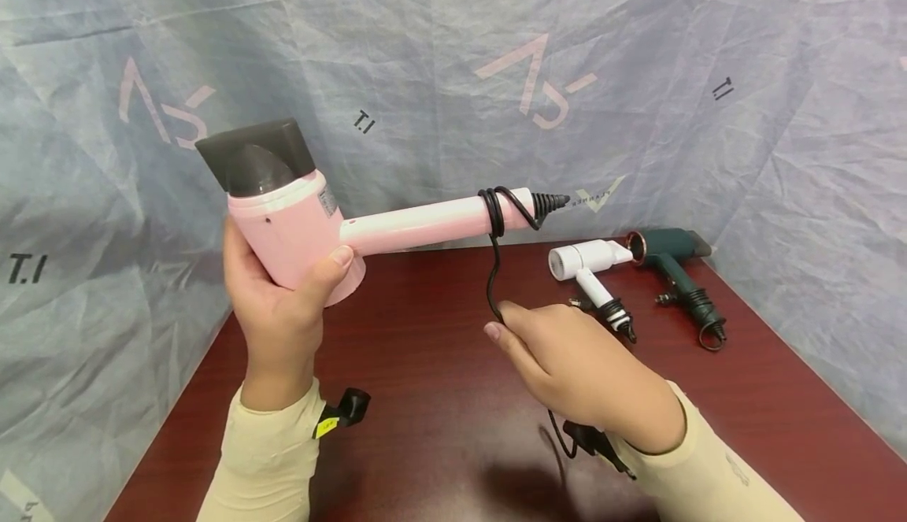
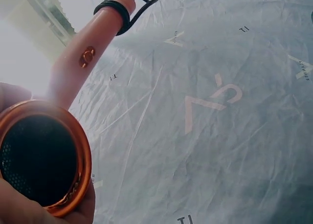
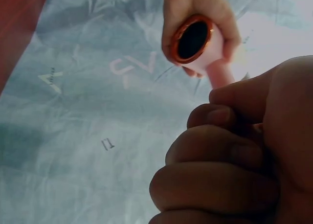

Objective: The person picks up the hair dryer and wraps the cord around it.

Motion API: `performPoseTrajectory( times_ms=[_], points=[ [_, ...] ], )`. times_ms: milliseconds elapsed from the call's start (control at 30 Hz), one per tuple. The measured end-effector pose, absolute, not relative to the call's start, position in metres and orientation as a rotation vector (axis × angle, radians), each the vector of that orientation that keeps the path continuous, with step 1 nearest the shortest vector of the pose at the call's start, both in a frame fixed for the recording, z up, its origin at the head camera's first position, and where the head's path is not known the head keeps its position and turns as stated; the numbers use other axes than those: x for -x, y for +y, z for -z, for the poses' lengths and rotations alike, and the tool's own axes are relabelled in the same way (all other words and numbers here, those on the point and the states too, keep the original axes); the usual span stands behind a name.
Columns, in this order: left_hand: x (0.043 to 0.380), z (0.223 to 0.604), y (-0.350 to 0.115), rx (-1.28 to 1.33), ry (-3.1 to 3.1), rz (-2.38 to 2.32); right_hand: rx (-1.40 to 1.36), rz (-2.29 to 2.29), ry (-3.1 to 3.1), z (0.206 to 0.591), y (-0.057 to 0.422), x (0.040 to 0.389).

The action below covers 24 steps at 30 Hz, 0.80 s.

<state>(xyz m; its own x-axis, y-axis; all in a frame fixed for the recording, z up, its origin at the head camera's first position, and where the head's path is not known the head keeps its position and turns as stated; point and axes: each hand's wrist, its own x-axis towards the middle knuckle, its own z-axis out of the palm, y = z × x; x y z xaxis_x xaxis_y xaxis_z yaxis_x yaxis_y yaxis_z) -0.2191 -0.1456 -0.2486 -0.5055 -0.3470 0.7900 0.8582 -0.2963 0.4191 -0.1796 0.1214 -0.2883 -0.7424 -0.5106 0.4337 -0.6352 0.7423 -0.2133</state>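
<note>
A pink hair dryer (image 1: 283,231) with a black flat nozzle (image 1: 258,156) is held up over the table, its handle (image 1: 425,224) pointing right. My left hand (image 1: 279,301) grips the dryer's barrel, thumb across the near side; the left wrist view shows its copper-rimmed air intake (image 2: 44,158). Black power cord (image 1: 494,215) loops a few turns around the handle's end. From there it runs down to my right hand (image 1: 574,357), which pinches it between thumb and curled fingers. In the right wrist view those fingers (image 3: 210,185) are curled tight. More cord hangs below the right hand.
On the dark red table (image 1: 411,349), toward the back right, lie a white hair dryer (image 1: 591,258) and a dark green hair dryer (image 1: 669,250), each with its cord wound on the handle. A grey printed cloth (image 1: 453,73) stands behind and at both sides.
</note>
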Motion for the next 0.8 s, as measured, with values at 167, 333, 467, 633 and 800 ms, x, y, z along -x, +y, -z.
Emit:
performPoseTrajectory(
  times_ms=[167,333,467,633,800],
  points=[
    [0.219,0.250,-0.144,0.714,-1.133,1.864,-0.899,-0.418,-2.519,0.286,0.123,0.170],
    [0.219,0.252,-0.141,0.720,-1.211,1.788,-0.923,-0.354,-2.424,0.282,0.127,0.164],
    [0.219,0.253,-0.142,0.727,-1.261,1.722,-0.954,-0.360,-2.356,0.278,0.132,0.161],
    [0.218,0.252,-0.146,0.737,-1.332,1.664,-0.988,-0.429,-2.255,0.272,0.139,0.159],
    [0.215,0.253,-0.150,0.698,-1.451,1.605,-1.006,-0.480,-2.137,0.268,0.143,0.161]
  ],
)
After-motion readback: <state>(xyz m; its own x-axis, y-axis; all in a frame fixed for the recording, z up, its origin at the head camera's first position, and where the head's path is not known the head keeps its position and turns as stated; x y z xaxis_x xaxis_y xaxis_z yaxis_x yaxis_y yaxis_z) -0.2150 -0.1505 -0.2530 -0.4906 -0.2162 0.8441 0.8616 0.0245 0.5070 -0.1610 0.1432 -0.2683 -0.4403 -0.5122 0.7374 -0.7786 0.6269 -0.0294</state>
